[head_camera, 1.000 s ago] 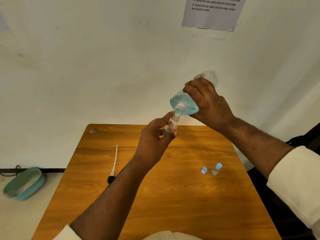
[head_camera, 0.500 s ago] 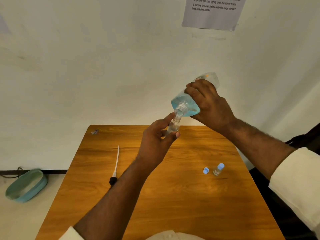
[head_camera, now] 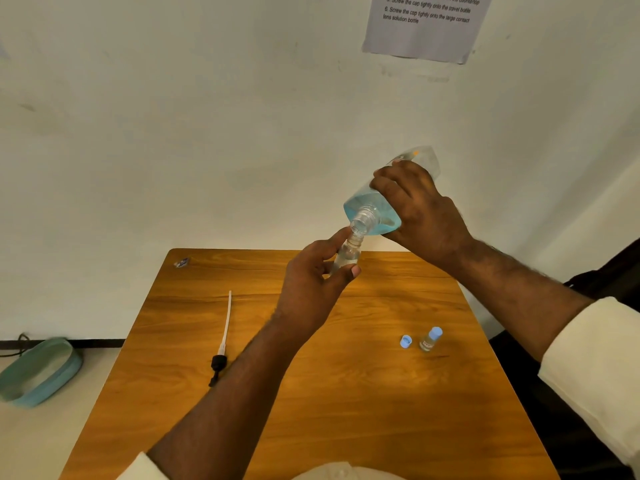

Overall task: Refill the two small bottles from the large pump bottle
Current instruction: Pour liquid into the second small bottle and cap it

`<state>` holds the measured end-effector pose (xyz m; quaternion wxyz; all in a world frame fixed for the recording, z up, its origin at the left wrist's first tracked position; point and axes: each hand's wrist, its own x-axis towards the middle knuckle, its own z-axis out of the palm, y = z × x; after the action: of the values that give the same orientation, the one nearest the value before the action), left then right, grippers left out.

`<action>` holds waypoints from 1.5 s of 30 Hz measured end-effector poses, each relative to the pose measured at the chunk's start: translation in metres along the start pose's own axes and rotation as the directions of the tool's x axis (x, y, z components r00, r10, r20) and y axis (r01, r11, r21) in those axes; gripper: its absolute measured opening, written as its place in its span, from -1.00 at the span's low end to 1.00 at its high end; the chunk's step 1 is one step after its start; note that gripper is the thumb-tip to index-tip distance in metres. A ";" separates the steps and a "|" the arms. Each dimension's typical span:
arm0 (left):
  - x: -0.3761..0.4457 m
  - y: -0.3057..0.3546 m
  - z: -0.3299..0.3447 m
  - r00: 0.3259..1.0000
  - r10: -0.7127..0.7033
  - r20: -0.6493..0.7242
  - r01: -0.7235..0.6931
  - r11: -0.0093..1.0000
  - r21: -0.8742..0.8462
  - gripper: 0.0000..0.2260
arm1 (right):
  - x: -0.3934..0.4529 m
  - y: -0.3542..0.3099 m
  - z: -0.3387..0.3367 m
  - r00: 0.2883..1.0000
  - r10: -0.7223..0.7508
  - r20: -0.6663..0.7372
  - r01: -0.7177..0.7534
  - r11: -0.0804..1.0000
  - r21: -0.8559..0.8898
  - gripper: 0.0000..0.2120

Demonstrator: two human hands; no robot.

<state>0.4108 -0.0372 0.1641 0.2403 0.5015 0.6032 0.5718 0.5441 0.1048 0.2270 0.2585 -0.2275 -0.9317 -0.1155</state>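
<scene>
near table (head_camera: 311,427) bare | pump tube (head_camera: 227,320) left | capped bottle (head_camera: 430,339), cap (head_camera: 406,341) right

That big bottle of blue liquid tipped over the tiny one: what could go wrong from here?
1. The large bottle has a wider mouth than the small bottle that the left hand pinches, so liquid could spill onto the table.
2. The right hand holds it steeply tilted; a surge might overfill.
3. The loose blue cap could get knocked off.

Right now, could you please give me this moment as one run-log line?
step: pouring | right hand: grips tilted large bottle | left hand: holds small bottle under its neck | second small bottle: capped, on table
</scene>
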 end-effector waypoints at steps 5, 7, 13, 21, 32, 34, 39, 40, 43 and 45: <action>0.001 0.000 0.000 1.000 -0.002 0.008 0.002 1.000 -0.008 -0.50 | 0.000 0.000 -0.001 1.000 -0.001 -0.011 0.001 1.000 0.000 -0.39; 0.001 0.000 0.000 1.000 0.000 0.014 0.000 1.000 -0.011 -0.50 | 0.000 0.000 -0.002 1.000 0.002 -0.010 -0.002 1.000 0.003 -0.39; 0.001 0.000 0.001 1.000 0.017 0.015 -0.017 1.000 -0.016 -0.50 | 0.001 0.001 -0.002 1.000 0.005 -0.014 -0.005 1.000 0.004 -0.41; 0.002 -0.001 0.000 0.999 0.051 -0.008 -0.052 0.997 -0.052 -0.50 | -0.002 0.000 0.004 0.995 0.047 -0.085 -0.037 0.993 0.115 -0.37; 0.001 -0.011 0.004 0.995 0.087 -0.053 -0.097 0.971 -0.217 -0.55 | -0.031 -0.018 0.046 0.904 0.425 0.041 -0.362 0.711 0.603 -0.33; 0.000 -0.014 0.004 0.997 0.074 -0.037 -0.081 0.966 -0.246 -0.55 | -0.041 -0.020 0.058 0.889 0.444 0.112 -0.406 0.651 0.642 -0.29; -0.005 -0.019 0.008 1.000 -0.010 -0.015 0.005 0.942 -0.335 -0.60 | -0.066 -0.027 0.093 0.805 0.526 0.275 -0.525 0.416 0.743 -0.20; -0.007 -0.021 0.011 1.000 -0.027 -0.006 0.023 0.937 -0.350 -0.63 | -0.071 -0.029 0.103 0.779 0.542 0.315 -0.554 0.361 0.750 -0.20; -0.012 -0.030 0.021 0.997 -0.083 0.002 0.078 0.933 -0.352 -0.68 | -0.090 -0.037 0.132 0.717 0.556 0.419 -0.629 0.259 0.733 -0.21; -0.015 -0.037 0.030 0.992 -0.126 -0.010 0.116 0.937 -0.329 -0.69 | -0.102 -0.041 0.150 0.697 0.526 0.488 -0.665 0.218 0.714 -0.23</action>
<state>0.4307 -0.0312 0.1183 0.3458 0.4076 0.5331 0.6558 0.5379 0.0821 0.0422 0.2920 -0.4141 -0.7123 0.4856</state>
